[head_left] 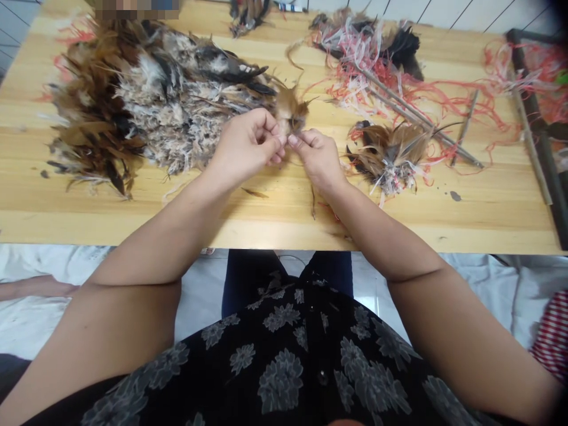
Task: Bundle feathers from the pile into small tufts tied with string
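My left hand (246, 145) and my right hand (317, 155) meet over the middle of the wooden table (284, 219). Both pinch a small tuft of brown feathers (290, 109) that sticks up just beyond my fingertips. A big heap of brown, grey and black feathers (146, 97) lies directly left of my left hand. To the right of my right hand lies a small tied feather bundle (390, 155) with white and red strands at its base.
Red and white plastic strings (377, 77) and thin sticks (417, 115) sprawl across the back right. A dark metal frame (539, 130) runs along the right edge. Loose feathers (255, 192) dot the near tabletop. More feathers (246, 15) lie at the far edge.
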`<move>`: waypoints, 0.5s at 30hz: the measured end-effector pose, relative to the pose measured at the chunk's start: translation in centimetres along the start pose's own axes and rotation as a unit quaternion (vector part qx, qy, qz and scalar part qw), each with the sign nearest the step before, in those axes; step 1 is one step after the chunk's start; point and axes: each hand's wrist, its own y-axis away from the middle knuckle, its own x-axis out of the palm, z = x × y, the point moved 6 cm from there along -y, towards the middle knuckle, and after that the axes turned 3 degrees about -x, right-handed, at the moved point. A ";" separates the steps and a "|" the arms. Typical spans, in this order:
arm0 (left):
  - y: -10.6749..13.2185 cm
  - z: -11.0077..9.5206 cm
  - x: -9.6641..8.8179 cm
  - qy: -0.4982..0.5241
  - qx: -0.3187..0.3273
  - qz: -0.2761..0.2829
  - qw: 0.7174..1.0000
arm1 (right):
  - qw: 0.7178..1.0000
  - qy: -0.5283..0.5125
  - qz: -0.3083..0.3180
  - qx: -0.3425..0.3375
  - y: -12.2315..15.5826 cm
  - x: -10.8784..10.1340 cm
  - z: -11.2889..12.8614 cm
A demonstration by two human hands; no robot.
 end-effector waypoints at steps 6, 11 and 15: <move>-0.1 0.0 -0.6 -0.039 0.080 -0.050 0.995 | 0.999 -0.047 -0.013 -0.002 -0.3 0.2 -0.5; -0.3 0.5 -0.4 -0.002 0.048 -0.037 0.998 | 0.999 -0.037 -0.006 0.016 0.4 0.4 0.7; -0.3 -0.1 -0.5 -0.005 0.051 -0.046 0.998 | 0.999 -0.013 -0.011 0.032 1.2 -0.1 2.4</move>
